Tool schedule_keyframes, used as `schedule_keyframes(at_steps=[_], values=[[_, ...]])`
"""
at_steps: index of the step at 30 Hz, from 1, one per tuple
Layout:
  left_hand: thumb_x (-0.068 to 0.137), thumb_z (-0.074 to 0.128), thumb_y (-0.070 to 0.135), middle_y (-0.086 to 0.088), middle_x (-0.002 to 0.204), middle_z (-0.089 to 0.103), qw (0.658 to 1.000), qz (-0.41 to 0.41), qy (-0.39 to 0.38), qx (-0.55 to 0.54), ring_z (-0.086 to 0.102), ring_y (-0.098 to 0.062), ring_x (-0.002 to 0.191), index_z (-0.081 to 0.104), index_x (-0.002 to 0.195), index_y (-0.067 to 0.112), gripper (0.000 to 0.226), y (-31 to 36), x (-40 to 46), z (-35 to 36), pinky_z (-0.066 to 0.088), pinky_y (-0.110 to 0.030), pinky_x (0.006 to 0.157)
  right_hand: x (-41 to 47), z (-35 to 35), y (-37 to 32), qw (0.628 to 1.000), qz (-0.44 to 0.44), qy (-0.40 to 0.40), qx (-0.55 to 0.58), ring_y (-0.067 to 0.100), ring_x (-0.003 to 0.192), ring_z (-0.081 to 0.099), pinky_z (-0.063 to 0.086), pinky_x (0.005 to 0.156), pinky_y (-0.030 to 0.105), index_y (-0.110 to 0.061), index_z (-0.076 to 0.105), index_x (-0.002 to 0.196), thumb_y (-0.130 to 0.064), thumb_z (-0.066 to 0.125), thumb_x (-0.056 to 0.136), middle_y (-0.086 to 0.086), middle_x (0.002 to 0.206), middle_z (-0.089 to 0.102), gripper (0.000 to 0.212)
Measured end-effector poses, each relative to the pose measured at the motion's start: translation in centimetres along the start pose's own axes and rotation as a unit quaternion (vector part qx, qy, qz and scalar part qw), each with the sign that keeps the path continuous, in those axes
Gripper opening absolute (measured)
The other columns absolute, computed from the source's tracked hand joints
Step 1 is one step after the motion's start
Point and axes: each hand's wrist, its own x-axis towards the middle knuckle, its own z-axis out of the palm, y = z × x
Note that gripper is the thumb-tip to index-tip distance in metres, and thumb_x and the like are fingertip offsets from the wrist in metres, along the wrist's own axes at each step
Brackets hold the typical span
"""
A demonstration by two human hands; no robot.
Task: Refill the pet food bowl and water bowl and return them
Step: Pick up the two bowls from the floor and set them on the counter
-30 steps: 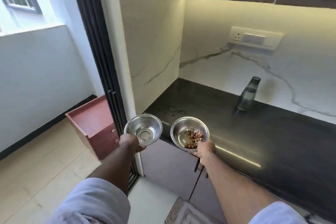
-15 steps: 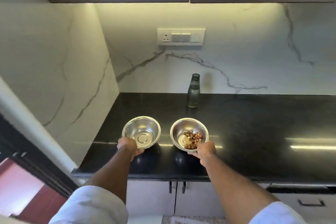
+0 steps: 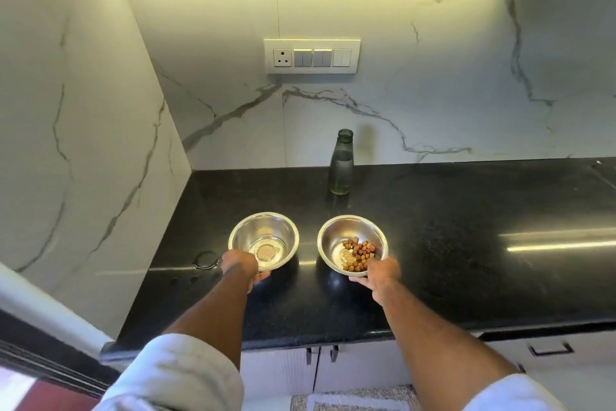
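Lower frame: two forearms in rolled white sleeves reach forward over the front edge of the black countertop [image 3: 450, 244]. Centre left: the left hand [image 3: 241, 265] grips the near rim of the water bowl [image 3: 263, 240], fingers curled under it and thumb side on top; the bowl holds only a shallow film of clear liquid. Centre right: the right hand [image 3: 378, 274] grips the near rim of the food bowl [image 3: 352, 245] in the same way; a small cluster of brown kibble [image 3: 360, 252] lies against its near side. Both bowls sit at or just above the counter; whether they are in contact with it cannot be told. A small wet ring [image 3: 206, 260] marks the stone just left of the left hand. Behind the bowls, a dark glass bottle [image 3: 341, 162], uncapped and partly filled, stands upright near the marble backsplash; a switch plate [image 3: 312, 55] is mounted above it.

Handling, by judgement: the bowls are thin steel, light, rigid and smooth, likely slippery when wet. A rim pinch suits them while nearly empty; once filled, the water bowl should be carried level, supported underneath. The bottle is fragile and best taken round its body.

Compared with half a second earlier, the bowls are lower and closer to the counter, with the grips unchanged.
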Motion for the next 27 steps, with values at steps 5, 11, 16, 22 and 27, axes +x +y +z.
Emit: schedule_keyframes(at_steps=[5, 11, 16, 22, 27], values=[[0.106, 0.033, 0.003, -0.031, 0.123, 0.063, 1.000, -0.011, -0.008, -0.003, 0.073, -0.044, 0.083, 0.041, 0.143, -0.004, 0.039, 0.3, -0.6, -0.3, 0.063, -0.046, 0.056, 1.6, 0.8, -0.5, 0.999, 0.012, -0.010, -0.032, 0.034, 0.069, 0.070, 0.063, 0.052, 0.040, 0.000, 0.051, 0.141, 0.004, 0.053, 0.102, 0.023, 0.125, 0.061, 0.039], [0.103, 0.040, -0.006, -0.033, 0.110, 0.068, 0.999, -0.007, -0.032, -0.022, 0.074, -0.047, 0.085, 0.052, 0.131, -0.009, 0.031, 0.3, -1.2, -0.6, 0.061, -0.051, 0.048, 2.3, 1.4, -0.9, 0.997, 0.015, -0.026, -0.066, 0.041, 0.080, 0.075, 0.060, 0.045, 0.034, -0.001, 0.052, 0.141, 0.002, 0.052, 0.101, 0.024, 0.127, 0.063, 0.040], [0.104, 0.038, -0.006, -0.033, 0.118, 0.065, 0.998, -0.015, -0.034, -0.042, 0.072, -0.046, 0.088, 0.046, 0.140, -0.007, 0.037, 0.1, -1.2, -0.6, 0.058, -0.042, 0.039, 2.7, 1.4, -1.2, 0.996, 0.018, -0.037, -0.075, 0.040, 0.079, 0.075, 0.063, 0.049, 0.037, -0.001, 0.052, 0.141, 0.003, 0.051, 0.102, 0.024, 0.125, 0.064, 0.040], [0.106, 0.032, -0.001, -0.034, 0.121, 0.063, 0.998, -0.019, -0.028, -0.057, 0.071, -0.048, 0.092, 0.039, 0.147, -0.003, 0.041, 0.0, -0.3, -0.3, 0.055, -0.039, 0.036, 3.1, 1.4, -1.3, 0.996, 0.027, -0.045, -0.077, 0.040, 0.082, 0.076, 0.063, 0.051, 0.036, -0.003, 0.051, 0.142, 0.002, 0.051, 0.102, 0.024, 0.127, 0.064, 0.041], [0.107, 0.030, 0.002, -0.033, 0.124, 0.062, 0.999, -0.013, -0.018, -0.036, 0.071, -0.049, 0.094, 0.036, 0.150, 0.000, 0.043, -0.2, 0.2, -0.1, 0.056, -0.041, 0.038, 3.1, 1.2, -1.3, 0.995, 0.030, -0.062, -0.069, 0.041, 0.089, 0.075, 0.062, 0.051, 0.035, -0.004, 0.051, 0.142, 0.003, 0.051, 0.102, 0.023, 0.126, 0.065, 0.041]])
